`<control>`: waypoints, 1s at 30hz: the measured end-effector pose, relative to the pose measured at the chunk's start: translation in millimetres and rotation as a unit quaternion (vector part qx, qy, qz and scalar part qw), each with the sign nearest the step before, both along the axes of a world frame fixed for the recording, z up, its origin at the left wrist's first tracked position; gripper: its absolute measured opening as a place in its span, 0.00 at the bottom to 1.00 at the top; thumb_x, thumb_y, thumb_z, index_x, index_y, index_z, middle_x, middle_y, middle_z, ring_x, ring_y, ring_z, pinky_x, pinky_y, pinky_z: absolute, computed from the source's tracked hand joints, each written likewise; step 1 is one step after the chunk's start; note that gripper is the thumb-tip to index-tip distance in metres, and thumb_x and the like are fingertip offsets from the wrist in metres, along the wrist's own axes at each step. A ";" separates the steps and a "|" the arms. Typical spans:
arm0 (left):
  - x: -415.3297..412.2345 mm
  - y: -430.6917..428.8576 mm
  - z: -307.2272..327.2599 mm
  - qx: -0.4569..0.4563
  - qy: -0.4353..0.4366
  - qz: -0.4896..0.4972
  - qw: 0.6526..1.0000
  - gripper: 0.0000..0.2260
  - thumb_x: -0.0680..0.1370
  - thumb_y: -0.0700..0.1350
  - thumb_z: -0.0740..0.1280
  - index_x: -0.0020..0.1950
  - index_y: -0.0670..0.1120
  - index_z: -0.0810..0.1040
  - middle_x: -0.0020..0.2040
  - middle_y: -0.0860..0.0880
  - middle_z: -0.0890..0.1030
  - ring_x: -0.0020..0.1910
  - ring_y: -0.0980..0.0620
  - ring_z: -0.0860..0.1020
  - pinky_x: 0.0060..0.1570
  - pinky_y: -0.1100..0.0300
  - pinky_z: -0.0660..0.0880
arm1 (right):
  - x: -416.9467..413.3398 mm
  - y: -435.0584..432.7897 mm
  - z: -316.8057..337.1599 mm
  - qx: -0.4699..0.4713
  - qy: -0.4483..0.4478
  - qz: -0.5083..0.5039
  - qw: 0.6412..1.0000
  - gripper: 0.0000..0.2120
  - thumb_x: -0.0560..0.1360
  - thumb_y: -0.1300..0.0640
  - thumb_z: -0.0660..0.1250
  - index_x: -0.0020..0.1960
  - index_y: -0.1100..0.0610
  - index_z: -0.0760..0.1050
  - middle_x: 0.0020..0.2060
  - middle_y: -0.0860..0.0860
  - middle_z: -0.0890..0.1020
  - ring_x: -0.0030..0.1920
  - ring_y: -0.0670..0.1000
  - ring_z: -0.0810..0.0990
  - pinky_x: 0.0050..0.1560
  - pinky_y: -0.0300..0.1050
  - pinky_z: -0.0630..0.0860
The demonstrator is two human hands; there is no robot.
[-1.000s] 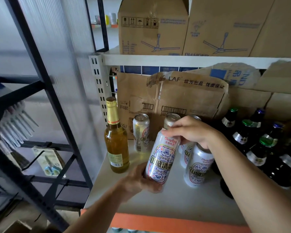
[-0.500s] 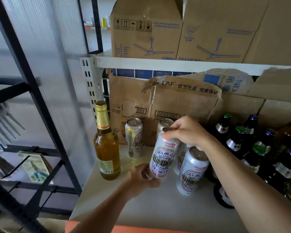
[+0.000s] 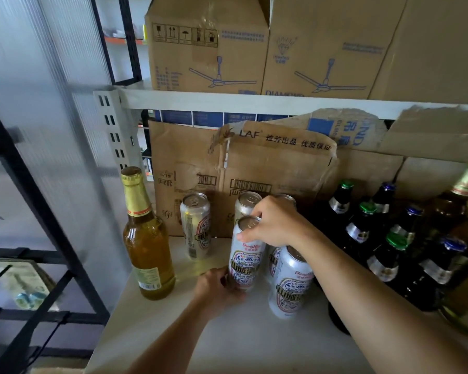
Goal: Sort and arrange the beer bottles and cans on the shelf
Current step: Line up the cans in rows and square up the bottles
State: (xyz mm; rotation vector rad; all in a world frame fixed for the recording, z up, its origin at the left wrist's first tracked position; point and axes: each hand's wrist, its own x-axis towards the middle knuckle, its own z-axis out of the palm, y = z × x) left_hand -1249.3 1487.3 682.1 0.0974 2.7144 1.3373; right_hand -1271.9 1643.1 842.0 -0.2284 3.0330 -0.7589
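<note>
Our left hand curls round the base of a can; our right hand pinches its rim from above, both forearms extended forward.

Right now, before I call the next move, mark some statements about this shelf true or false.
1. The right hand and left hand hold the same white patterned beer can, at top and base. True.
2. The golden glass bottle with gold foil neck lies on its side. False: it stands upright, left of that can.
3. The dark glass bottles with green and blue caps stand right of that can. True.
4. The upper shelf holds loose cans. False: brown cardboard boxes printed with ceiling fans sit there.
</note>
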 end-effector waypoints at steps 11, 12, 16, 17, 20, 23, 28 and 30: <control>0.4 13.8 7.8 -0.110 -0.031 0.000 0.993 0.25 0.61 0.66 0.66 0.53 0.56 0.79 0.48 0.50 0.84 0.49 0.48 0.81 0.39 0.63 0.70 | -3.5 6.3 -8.5 0.045 0.060 0.030 0.997 0.29 0.59 0.37 0.77 0.27 0.58 0.66 0.23 0.49 0.67 0.28 0.53 0.70 0.30 0.45 0.64; -0.3 14.9 7.4 -0.118 -0.033 0.002 0.992 0.27 0.59 0.67 0.66 0.54 0.57 0.78 0.49 0.50 0.84 0.50 0.48 0.81 0.40 0.62 0.71 | -3.7 6.7 -9.0 0.044 0.060 0.030 0.997 0.28 0.60 0.37 0.77 0.28 0.58 0.66 0.23 0.49 0.68 0.29 0.53 0.71 0.30 0.46 0.65; -1.8 18.3 6.0 -0.139 -0.042 0.020 0.989 0.27 0.59 0.68 0.70 0.56 0.60 0.76 0.50 0.50 0.84 0.52 0.45 0.81 0.43 0.59 0.76 | -8.7 7.8 -11.8 0.039 0.049 0.029 0.998 0.27 0.60 0.37 0.77 0.34 0.61 0.74 0.28 0.52 0.77 0.35 0.55 0.80 0.37 0.51 0.76; -1.8 18.4 5.5 -0.135 -0.040 0.028 0.990 0.27 0.60 0.68 0.71 0.56 0.61 0.76 0.50 0.51 0.84 0.52 0.45 0.81 0.43 0.59 0.76 | -10.1 8.6 -12.5 0.029 0.045 0.028 0.998 0.27 0.60 0.38 0.77 0.36 0.61 0.75 0.30 0.53 0.79 0.36 0.55 0.81 0.38 0.52 0.77; -3.5 19.7 4.6 -0.125 -0.040 0.036 0.991 0.26 0.61 0.67 0.72 0.56 0.62 0.75 0.50 0.51 0.84 0.51 0.45 0.81 0.42 0.58 0.75 | -11.5 11.8 -12.6 0.000 0.042 0.017 0.999 0.25 0.62 0.41 0.78 0.34 0.61 0.71 0.28 0.51 0.76 0.31 0.53 0.76 0.33 0.47 0.72; -4.3 21.9 5.8 -0.131 -0.034 0.043 0.990 0.25 0.63 0.65 0.73 0.58 0.63 0.75 0.52 0.51 0.83 0.52 0.44 0.80 0.42 0.58 0.74 | -10.8 13.0 -11.9 -0.009 0.035 0.009 0.999 0.25 0.62 0.40 0.78 0.32 0.57 0.68 0.27 0.48 0.70 0.30 0.50 0.70 0.32 0.45 0.65; -4.5 25.5 8.4 -0.135 -0.039 0.048 0.989 0.24 0.63 0.65 0.74 0.57 0.62 0.76 0.51 0.51 0.84 0.52 0.45 0.81 0.40 0.60 0.71 | -12.4 13.9 -10.1 -0.008 0.031 0.026 0.999 0.25 0.62 0.40 0.78 0.32 0.60 0.71 0.27 0.50 0.72 0.31 0.52 0.73 0.33 0.46 0.66; -5.6 25.6 8.7 -0.134 -0.044 0.051 0.989 0.24 0.63 0.65 0.74 0.57 0.62 0.76 0.51 0.51 0.84 0.52 0.45 0.81 0.40 0.60 0.72 | -13.1 16.3 -8.2 -0.012 0.014 0.036 0.999 0.23 0.64 0.42 0.78 0.34 0.60 0.72 0.28 0.52 0.75 0.31 0.54 0.74 0.33 0.49 0.68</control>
